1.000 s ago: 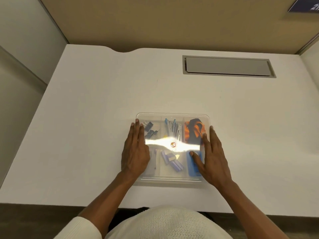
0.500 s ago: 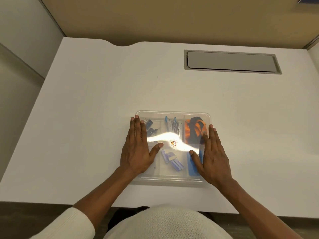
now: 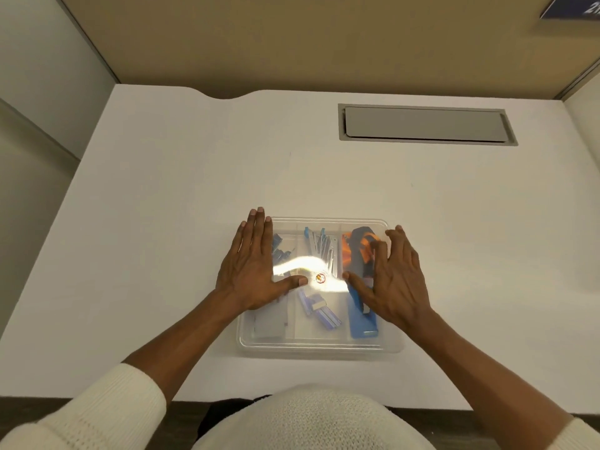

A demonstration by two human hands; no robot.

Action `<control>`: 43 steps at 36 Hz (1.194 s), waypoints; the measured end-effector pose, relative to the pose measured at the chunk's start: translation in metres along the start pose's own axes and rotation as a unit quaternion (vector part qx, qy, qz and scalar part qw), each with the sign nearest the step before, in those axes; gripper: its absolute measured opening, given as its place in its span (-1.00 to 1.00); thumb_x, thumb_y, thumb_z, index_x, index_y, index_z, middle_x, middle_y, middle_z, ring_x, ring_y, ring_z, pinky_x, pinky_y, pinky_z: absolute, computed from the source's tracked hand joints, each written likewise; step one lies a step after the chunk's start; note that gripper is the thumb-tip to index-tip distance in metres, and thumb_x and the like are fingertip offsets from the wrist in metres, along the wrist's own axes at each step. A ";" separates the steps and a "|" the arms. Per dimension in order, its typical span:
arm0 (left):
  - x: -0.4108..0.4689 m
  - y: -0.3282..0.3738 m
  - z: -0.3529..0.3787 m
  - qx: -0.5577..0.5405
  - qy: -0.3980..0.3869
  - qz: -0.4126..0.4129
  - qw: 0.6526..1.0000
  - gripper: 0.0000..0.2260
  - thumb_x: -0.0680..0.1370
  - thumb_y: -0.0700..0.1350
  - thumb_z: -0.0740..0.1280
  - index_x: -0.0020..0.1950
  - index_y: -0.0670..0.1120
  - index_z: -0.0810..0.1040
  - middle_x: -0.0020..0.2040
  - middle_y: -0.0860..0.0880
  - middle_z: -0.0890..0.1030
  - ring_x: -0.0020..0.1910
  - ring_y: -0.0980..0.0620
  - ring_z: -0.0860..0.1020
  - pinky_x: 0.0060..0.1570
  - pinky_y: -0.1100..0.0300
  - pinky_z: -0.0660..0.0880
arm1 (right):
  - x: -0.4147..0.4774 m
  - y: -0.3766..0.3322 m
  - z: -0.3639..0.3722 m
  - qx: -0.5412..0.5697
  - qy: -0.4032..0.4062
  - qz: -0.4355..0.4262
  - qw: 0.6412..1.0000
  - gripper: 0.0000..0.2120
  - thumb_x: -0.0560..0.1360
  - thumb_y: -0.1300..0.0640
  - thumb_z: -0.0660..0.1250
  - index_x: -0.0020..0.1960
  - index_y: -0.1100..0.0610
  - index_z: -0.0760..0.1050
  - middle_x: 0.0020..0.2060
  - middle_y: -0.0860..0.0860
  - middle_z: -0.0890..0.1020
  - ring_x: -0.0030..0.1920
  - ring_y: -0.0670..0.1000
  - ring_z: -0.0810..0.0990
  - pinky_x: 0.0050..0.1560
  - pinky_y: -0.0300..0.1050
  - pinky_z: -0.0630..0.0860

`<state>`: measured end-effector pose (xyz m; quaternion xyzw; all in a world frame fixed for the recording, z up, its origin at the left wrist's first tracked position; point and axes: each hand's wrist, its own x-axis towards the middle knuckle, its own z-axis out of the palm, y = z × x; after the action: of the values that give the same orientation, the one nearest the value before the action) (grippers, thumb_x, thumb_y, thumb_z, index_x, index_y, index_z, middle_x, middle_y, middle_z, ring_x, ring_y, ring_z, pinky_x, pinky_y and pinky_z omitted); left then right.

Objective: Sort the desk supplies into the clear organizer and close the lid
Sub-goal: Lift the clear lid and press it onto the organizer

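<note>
on the white desk (image 3: 162, 222), both flat, empty hands have slid outward on the organizer lid (image 3: 324, 344).

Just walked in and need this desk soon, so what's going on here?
A person is closing up a clear organizer on the white desk. Its lid is already on, and supplies show through it in separate compartments: pens, an orange and black item, something flat and blue. The left hand lies flat on the lid's left side; the right hand is spread over the right side, fingers slightly lifted. No supplies lie loose on the desk.
</note>
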<state>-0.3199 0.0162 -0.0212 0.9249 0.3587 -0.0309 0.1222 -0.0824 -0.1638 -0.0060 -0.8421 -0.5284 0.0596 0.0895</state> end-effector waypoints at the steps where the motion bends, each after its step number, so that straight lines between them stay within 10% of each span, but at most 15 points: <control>1: 0.000 -0.001 0.001 -0.002 0.001 0.001 1.000 0.23 0.36 0.69 -0.03 0.67 -0.20 -0.27 0.69 -0.16 -0.32 0.68 -0.09 -0.31 0.68 -0.10 -0.14 | 0.007 0.001 0.002 0.004 -0.008 0.002 1.000 -0.14 0.51 -0.45 0.22 0.52 0.18 0.27 0.58 0.31 0.23 0.63 0.30 0.09 0.54 0.19 0.23; 9: 0.000 -0.002 0.007 -0.036 0.016 -0.001 0.999 0.21 0.37 0.68 0.00 0.68 -0.14 -0.29 0.69 -0.09 -0.33 0.68 -0.04 -0.31 0.68 -0.05 -0.17 | 0.024 0.007 0.024 0.020 -0.030 -0.031 0.999 0.03 0.54 -0.46 0.13 0.67 0.17 -0.22 0.67 0.13 -0.23 0.66 0.12 -0.25 0.66 0.16 -0.03; 43: -0.003 0.005 -0.011 0.042 0.005 0.023 0.999 0.15 0.44 0.64 0.00 0.69 -0.20 -0.18 0.68 -0.24 -0.28 0.68 -0.19 -0.27 0.63 -0.29 -0.07 | 0.029 0.005 0.007 0.041 -0.020 -0.029 0.999 0.10 0.42 -0.64 -0.02 0.65 0.16 0.10 0.67 0.15 -0.01 0.68 0.13 -0.12 0.63 0.27 0.00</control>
<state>-0.3190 0.0134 -0.0091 0.9375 0.3360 -0.0389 0.0823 -0.0671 -0.1393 -0.0142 -0.8207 -0.5514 0.0958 0.1153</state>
